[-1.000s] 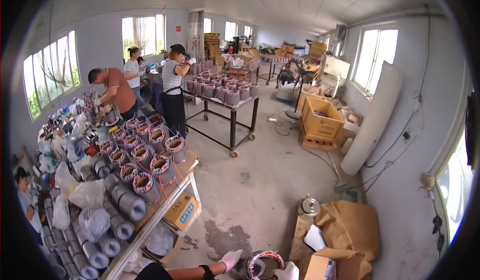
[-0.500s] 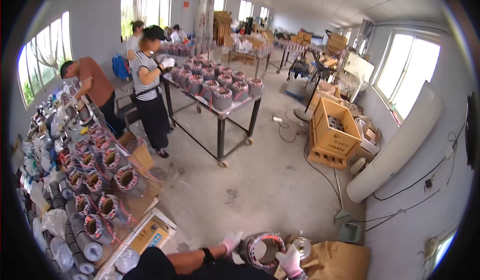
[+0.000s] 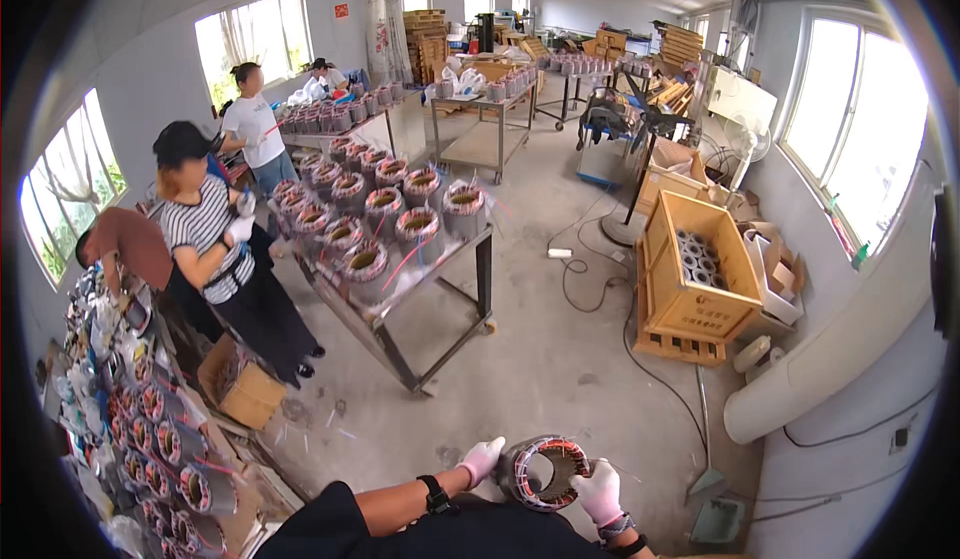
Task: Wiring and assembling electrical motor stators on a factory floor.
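Between my two hands is a motor stator, a grey cylinder with a ring of red, white and dark wire windings around its open bore. It is tilted, so the bore shows. My left hand, in a whitish-pink glove, grips its left side. On the right rim, my right hand is closed in a similar glove. The fingertips of both hands are partly hidden against the stator. Grey concrete floor lies beyond it.
A wheeled metal table ahead carries several stators. More crowd the left bench. A person in a striped top stands between them. At right are a wooden crate of grey cylinders, a floor cable and a dustpan.
My view has shifted forward, so the stator table looks nearer. Both hands still hold the stator. Brown paper and a round shiny object beside it have left view.
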A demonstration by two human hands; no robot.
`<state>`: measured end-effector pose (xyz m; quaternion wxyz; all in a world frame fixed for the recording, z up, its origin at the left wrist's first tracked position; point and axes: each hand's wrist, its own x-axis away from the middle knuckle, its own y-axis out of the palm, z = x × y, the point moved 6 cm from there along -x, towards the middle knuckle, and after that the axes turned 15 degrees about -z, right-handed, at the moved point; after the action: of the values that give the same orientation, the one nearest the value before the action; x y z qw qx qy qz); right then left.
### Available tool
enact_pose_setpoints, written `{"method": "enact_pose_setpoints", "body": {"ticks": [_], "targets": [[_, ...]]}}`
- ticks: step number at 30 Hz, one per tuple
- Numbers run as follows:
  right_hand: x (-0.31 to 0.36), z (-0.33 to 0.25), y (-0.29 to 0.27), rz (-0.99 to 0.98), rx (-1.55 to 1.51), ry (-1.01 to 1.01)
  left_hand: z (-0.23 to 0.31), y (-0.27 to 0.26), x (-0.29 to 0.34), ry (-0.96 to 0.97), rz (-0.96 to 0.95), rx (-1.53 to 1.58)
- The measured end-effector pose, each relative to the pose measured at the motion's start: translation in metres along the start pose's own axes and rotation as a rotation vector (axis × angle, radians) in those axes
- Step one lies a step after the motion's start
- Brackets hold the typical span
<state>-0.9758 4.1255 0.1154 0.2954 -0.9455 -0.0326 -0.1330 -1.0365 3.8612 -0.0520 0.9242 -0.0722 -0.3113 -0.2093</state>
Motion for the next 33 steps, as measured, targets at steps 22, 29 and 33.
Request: {"method": "enact_pose_setpoints", "body": {"ticks": [22,29,33], "targets": [[-0.740,-0.112,-0.227,-0.032,0.081,-0.020,0.487,-0.196,-0.552,-0.077,-0.073,0.226],[-0.981,-0.152,-0.267,-0.118,0.128,-0.096,0.556,-0.285,-0.745,-0.049,0.154,0.179],[-1.103,-0.208,-0.286,-0.227,0.174,-0.132,0.658,-0.335,-0.783,-0.056,0.204,0.363]]}}
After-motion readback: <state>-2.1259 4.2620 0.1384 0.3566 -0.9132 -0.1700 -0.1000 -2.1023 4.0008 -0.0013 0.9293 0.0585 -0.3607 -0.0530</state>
